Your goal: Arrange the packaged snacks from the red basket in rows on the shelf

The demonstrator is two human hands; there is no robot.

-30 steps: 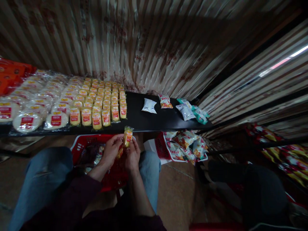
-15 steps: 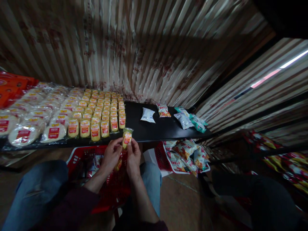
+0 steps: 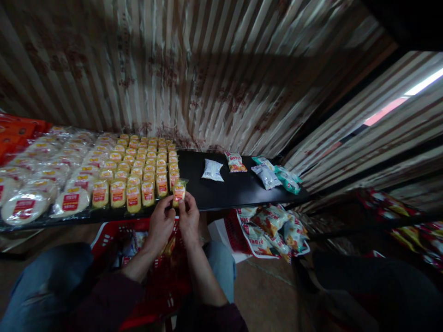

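Between my left hand (image 3: 163,222) and my right hand (image 3: 188,216) is one small wrapped snack cake (image 3: 179,192), yellow with a red and white label, held upright by the fingers of both. It is at the front edge of the black shelf (image 3: 221,197), at the near end of the rightmost row. To its left stand several rows of the same yellow snack cakes (image 3: 138,170). Farther left lie rows of larger round pale wrapped cakes (image 3: 69,201). Below my hands, a red basket (image 3: 104,230) holds a few packets, partly hidden by my forearms.
On the shelf's right part lie a white packet (image 3: 212,170), an orange-and-white packet (image 3: 236,162) and several green and silver packets (image 3: 287,179). A second basket (image 3: 254,254), full of snack bags, stands below. Orange packages (image 3: 20,133) sit far left. A striped curtain (image 3: 207,83) hangs behind.
Both hands have brought the snack cake slightly forward, closer to the front of the rightmost row. The view has shifted a little.
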